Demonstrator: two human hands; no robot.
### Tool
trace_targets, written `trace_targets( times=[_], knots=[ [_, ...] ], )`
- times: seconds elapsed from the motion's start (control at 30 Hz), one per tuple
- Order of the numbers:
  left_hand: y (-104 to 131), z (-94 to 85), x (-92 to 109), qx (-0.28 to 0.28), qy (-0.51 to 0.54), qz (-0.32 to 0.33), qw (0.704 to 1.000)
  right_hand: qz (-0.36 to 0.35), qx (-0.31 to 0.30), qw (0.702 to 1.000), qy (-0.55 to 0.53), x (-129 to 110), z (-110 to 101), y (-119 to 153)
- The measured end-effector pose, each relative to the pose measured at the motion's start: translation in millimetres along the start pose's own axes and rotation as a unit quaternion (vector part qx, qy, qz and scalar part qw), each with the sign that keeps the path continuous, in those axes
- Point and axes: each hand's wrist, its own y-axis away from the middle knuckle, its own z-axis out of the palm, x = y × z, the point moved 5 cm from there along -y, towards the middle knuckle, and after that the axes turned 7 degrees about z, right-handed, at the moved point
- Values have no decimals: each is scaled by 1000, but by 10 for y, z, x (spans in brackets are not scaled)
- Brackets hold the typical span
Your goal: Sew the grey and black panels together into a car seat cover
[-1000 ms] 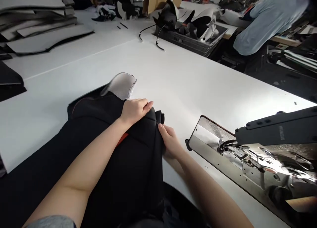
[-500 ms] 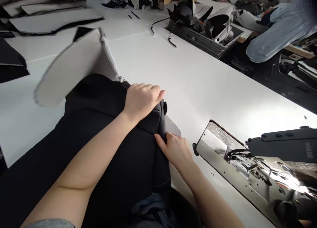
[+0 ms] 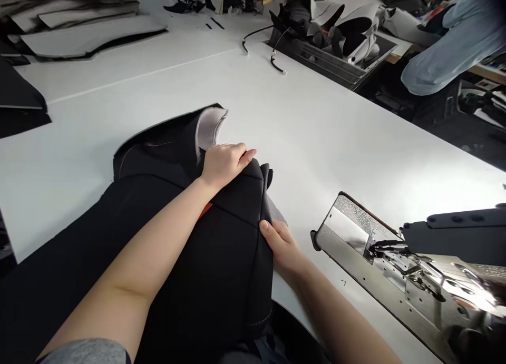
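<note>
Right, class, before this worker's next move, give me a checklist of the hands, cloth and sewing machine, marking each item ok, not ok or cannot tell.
1. Left hand gripping the black cloth: ok, closed on its far edge.
2. Right hand holding the right edge: ok, thumb on top.
3. Right hand's fingers placed well underneath: cannot tell, the cloth hides them.
4. Cloth lying flat: not ok, it is folded, and the pale lining curls up at the far end.
5. Cloth apart from the sewing machine: ok, white table shows between them.
6. Machine stopped: cannot tell from this picture.
</note>
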Motion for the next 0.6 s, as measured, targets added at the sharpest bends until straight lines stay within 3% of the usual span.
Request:
trace_targets(
  times=[0.17,0.3,0.43,0.5,0.6],
  knots=[
    [-4,6,-20,7,-9,4,1000,14,6,1000,-13,33,36,-48],
    [-29,66,-185,-18,-28,-30,999,2,79,987,143,-93,-117,-39],
    [-52,88,-501,-17,-55,-92,994,0,145,925,350,-260,-224,213],
    [-58,76,-621,1,-50,-117,992,34,105,919,379,-221,-159,382],
    [-66,67,-690,16,-29,-129,991,104,19,938,329,-27,1,601]
  ],
)
